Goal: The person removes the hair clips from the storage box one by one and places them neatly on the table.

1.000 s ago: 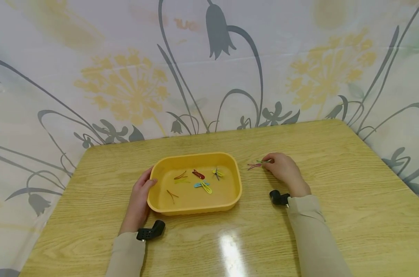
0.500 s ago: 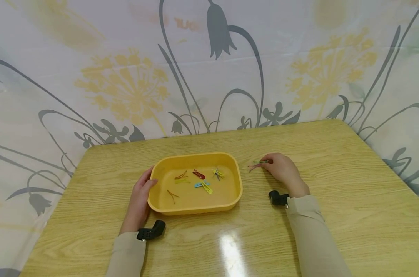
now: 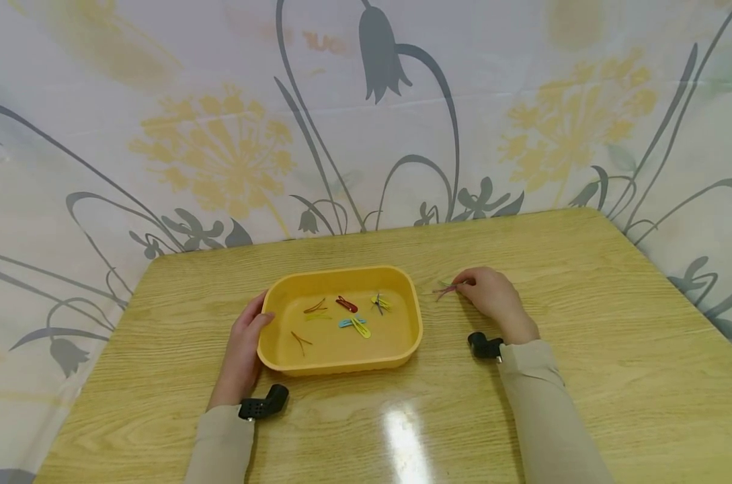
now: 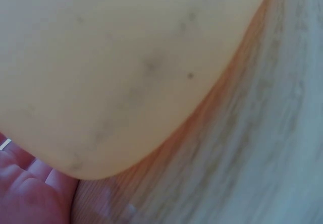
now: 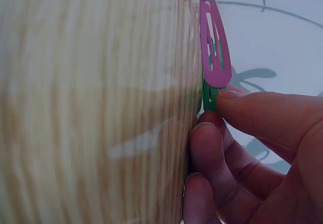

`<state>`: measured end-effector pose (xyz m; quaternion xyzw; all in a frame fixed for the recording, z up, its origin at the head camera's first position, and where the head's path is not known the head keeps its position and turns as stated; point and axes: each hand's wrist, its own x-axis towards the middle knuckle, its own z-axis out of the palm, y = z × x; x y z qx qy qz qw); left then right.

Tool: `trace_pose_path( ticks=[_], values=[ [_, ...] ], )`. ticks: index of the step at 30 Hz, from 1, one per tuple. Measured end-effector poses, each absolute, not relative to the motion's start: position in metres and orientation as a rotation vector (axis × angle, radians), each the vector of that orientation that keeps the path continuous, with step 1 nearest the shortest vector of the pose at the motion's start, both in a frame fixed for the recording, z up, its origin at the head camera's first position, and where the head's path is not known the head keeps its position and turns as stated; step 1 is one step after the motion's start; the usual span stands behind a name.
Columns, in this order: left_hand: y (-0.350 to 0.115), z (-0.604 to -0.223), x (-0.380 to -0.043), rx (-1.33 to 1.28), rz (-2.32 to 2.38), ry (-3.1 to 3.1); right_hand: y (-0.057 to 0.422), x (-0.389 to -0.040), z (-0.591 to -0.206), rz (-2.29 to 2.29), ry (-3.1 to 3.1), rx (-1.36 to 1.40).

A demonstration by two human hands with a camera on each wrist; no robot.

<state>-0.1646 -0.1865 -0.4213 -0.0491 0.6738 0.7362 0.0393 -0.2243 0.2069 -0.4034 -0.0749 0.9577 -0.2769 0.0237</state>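
A yellow plastic tray [image 3: 341, 369] stands on the table, with several snap hair clips lying in it. Among them are a red clip [image 3: 346, 304], a light blue clip [image 3: 349, 324] and a yellow clip [image 3: 361, 329]. My left hand [image 3: 240, 346] grips the tray's left end, thumb over the rim. To the right of the tray, my right hand [image 3: 493, 299] pinches two hair clips between thumb and fingers, low over the table. In the right wrist view, a pink clip [image 5: 220, 76] overlaps a green clip [image 5: 208, 102], which is partly hidden behind it.
The wooden table [image 3: 620, 323] reaches back to a flower-printed cloth [image 3: 366, 134]. Each wrist carries a black camera, such as the right wrist camera [image 3: 484, 345]. Bright glare [image 3: 404, 444] lies on the table's near part.
My right hand has shifted very slightly left. In its fingers, the green clip has come closer in line with the pink clip. My left hand and the tray have stayed put.
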Motion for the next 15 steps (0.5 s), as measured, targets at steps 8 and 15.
trace_pose_path(
  ticks=[8, 15],
  values=[
    [-0.1866, -0.421, -0.1649, -0.141, 2.273, 2.038, 0.2063, -0.223, -0.4033, -0.867, 2.979, -0.235],
    [-0.1863, -0.4205, -0.1645, -0.149, 2.27, 2.049, 0.2076, -0.2232, -0.404, -0.86, 2.971, -0.25]
  ],
)
